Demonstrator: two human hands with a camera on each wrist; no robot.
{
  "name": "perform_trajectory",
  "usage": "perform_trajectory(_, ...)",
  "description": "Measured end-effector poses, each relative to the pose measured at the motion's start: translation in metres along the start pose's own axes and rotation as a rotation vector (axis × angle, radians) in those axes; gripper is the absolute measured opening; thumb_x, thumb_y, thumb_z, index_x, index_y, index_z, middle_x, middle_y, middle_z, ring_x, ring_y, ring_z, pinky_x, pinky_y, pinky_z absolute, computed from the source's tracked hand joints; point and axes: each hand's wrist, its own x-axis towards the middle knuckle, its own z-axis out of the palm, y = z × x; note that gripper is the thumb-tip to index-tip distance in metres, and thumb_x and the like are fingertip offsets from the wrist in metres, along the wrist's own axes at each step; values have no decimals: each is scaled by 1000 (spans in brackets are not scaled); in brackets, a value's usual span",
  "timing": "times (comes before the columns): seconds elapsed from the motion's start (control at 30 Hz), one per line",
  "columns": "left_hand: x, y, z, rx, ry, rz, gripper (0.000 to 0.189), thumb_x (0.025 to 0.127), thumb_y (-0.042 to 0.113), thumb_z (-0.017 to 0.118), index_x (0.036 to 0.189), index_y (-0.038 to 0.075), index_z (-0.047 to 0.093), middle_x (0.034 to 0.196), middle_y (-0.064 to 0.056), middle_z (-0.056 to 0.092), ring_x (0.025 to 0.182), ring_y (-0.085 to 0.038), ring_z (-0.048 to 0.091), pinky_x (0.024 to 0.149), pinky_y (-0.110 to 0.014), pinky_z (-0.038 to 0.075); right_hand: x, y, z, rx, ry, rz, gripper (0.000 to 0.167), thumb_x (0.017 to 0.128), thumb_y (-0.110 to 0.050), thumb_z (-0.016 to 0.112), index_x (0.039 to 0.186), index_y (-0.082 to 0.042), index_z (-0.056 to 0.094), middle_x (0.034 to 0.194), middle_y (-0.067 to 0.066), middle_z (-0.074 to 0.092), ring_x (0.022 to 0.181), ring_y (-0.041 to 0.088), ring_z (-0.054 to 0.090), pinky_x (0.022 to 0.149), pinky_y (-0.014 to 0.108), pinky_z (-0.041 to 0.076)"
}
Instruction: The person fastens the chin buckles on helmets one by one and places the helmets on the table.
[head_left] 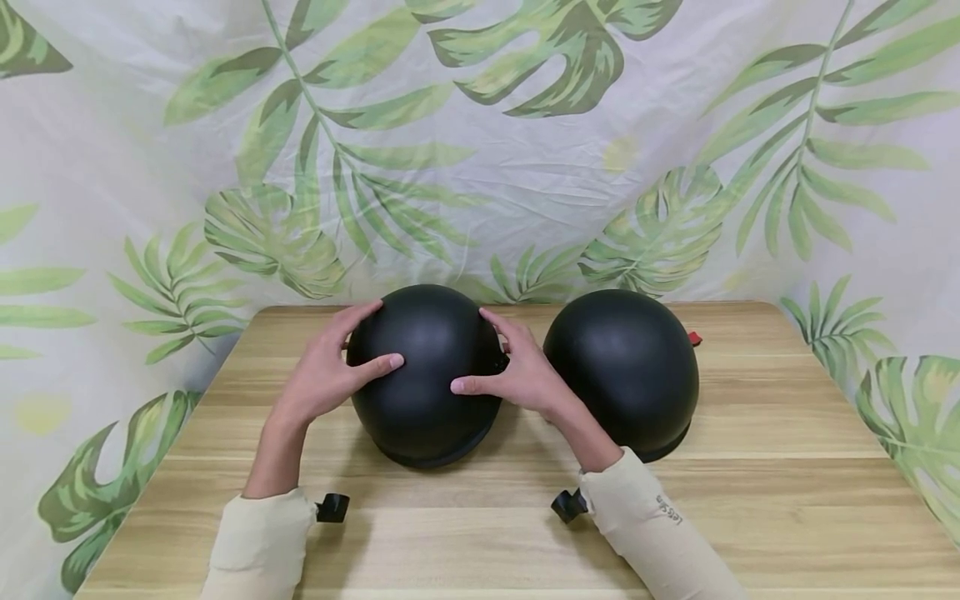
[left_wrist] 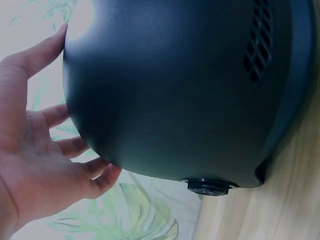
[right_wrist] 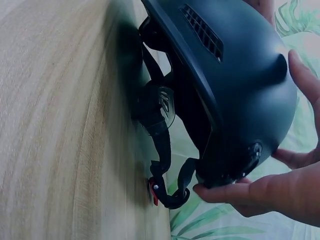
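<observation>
A matte black helmet [head_left: 423,383] is at the middle of the table, dome up, between both hands. My left hand [head_left: 322,367] grips its left side, thumb on the front of the dome and fingers spread round the far side. From the right, my right hand [head_left: 525,371] holds it with the thumb on the shell and fingers near the rear dial [right_wrist: 248,160]. In the right wrist view, the rim nearest that camera stands off the table. A black chin strap [right_wrist: 161,142] with a red buckle part [right_wrist: 154,191] hangs below it.
A second black helmet [head_left: 622,375] sits dome up just right of the right hand, a red tab [head_left: 695,338] showing behind it. Both stand on a wood-grain table [head_left: 450,542]. A leaf-print cloth [head_left: 525,208] hangs behind the table.
</observation>
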Motion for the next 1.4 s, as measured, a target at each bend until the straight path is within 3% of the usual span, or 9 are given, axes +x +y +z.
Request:
perform_trajectory(0.23,2,-1,2,-9,-9,11,81,96,35,79,163,11,41,166,-18,39,152,-39,37,116,-64,37,1,2,-1,-56,-3,20,117,72,-54,95,167,-42,27,165,7,28,155,31,31,119,60,37)
perform_trajectory(0.57,4,-3,10,-35,-19,28,80,96,33,80,164,14,42,169,-17,33,154,-41,33,118,-66,33,1,2,-4,-59,-39,59,120,77,-57,91,169,-37,18,172,3,18,160,27,23,122,60,32)
perform_trajectory(0.77,3,-2,13,-93,-37,-24,82,96,34,80,166,23,39,174,-10,26,160,-39,22,121,-72,23,0,2,-6,-30,-44,67,119,78,-56,91,170,-34,19,173,3,17,161,29,20,123,61,31)
perform_trajectory(1.03,5,0,18,-167,-26,-99,86,92,36,83,166,28,39,177,-8,15,162,-41,14,119,-75,25,0,1,-7,23,-41,92,116,79,-50,92,168,-27,21,172,4,19,160,29,23,123,57,32)
perform_trajectory(1.17,6,1,23,-195,-9,-146,89,90,40,84,166,30,38,174,-11,23,155,-45,28,114,-73,35,1,1,-7,19,-37,113,115,80,-48,91,168,-23,21,171,4,23,158,29,25,122,57,33)
perform_trajectory(1.27,7,-2,26,-211,-3,-136,86,91,39,84,165,28,41,168,-10,37,147,-44,42,108,-68,45,2,1,-7,6,-40,111,114,82,-46,90,169,-21,20,171,5,23,159,31,24,122,58,33)
perform_trajectory(1.4,9,-5,31,-207,-8,-108,81,93,36,82,163,23,44,167,-11,39,149,-43,40,112,-68,42,2,1,-8,-11,-44,111,113,83,-45,90,169,-21,21,172,6,24,160,31,24,123,57,33)
